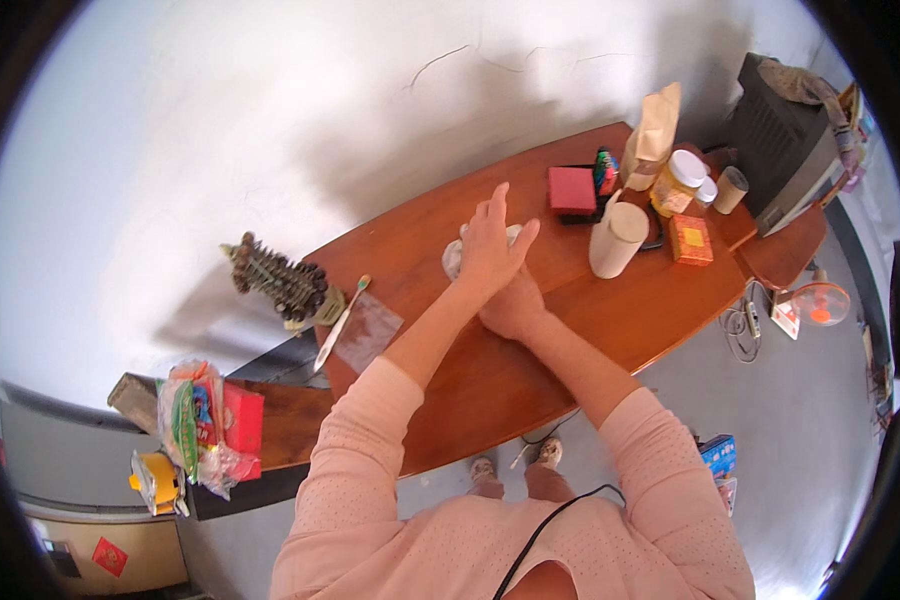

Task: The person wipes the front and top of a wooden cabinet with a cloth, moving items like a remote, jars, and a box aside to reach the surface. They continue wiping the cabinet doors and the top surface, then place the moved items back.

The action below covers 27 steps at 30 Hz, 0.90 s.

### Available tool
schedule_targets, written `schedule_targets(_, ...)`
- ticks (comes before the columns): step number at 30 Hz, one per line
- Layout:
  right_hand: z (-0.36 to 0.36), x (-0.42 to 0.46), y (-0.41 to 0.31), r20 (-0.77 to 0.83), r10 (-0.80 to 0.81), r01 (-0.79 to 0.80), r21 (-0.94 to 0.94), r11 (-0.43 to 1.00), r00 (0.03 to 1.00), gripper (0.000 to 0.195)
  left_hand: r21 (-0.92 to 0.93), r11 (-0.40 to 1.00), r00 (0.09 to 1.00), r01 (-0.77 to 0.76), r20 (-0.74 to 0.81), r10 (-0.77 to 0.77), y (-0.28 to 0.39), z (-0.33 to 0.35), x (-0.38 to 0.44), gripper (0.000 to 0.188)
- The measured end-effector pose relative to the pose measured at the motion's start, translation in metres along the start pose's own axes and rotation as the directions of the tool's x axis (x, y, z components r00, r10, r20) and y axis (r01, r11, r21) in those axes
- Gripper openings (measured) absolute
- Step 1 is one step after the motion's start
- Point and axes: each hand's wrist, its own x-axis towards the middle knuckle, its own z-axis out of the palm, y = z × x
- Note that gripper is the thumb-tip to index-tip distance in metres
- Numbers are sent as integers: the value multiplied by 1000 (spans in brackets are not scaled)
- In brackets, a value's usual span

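My left hand [491, 244] crosses over my right hand above the wooden table [450, 397], its thumb and fingers spread. The palm side of my left hand is hidden. Under it, my right hand [514, 300] reaches up and left, its fingers mostly covered. A crumpled whitish cloth [452, 259] shows at both sides of my left hand, close to the hidden fingers of my right hand; whether they grip it is not visible. To the left, a white toothbrush [343, 322] lies by a clear plastic bag [367, 330] at the table's edge.
A dark pinecone-like ornament [281, 281] stands at the left end. Toward the back right are a red box [571, 190], a paper roll [619, 240], a brown paper bag [651, 139], a lidded jar [677, 182] and an orange box [691, 240]. A television [780, 135] stands beyond.
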Motion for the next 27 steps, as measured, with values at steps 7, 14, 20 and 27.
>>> schedule_targets(7, 14, -6, 10, 148, -5, 50, -299, 953, 989, 49, 340, 908, 956, -243, -77, 285, -18, -113, -131, 65)
schedule_targets(14, 21, -8, 6, 106, 75, -39, -308, 951, 992, 46, 153, 957, 770, 245, -631, -97, -93, -188, -206, 99)
schedule_targets(20, 27, -44, -12, 29, 26, -17, -288, 958, 999, 45, -211, 937, 830, 279, -437, -346, -157, -212, -178, 125)
schedule_targets(27, 11, -121, -57, 35, -35, 43, -276, 960, 999, 48, -517, 818, 866, 252, -258, -429, -155, -222, -158, 124)
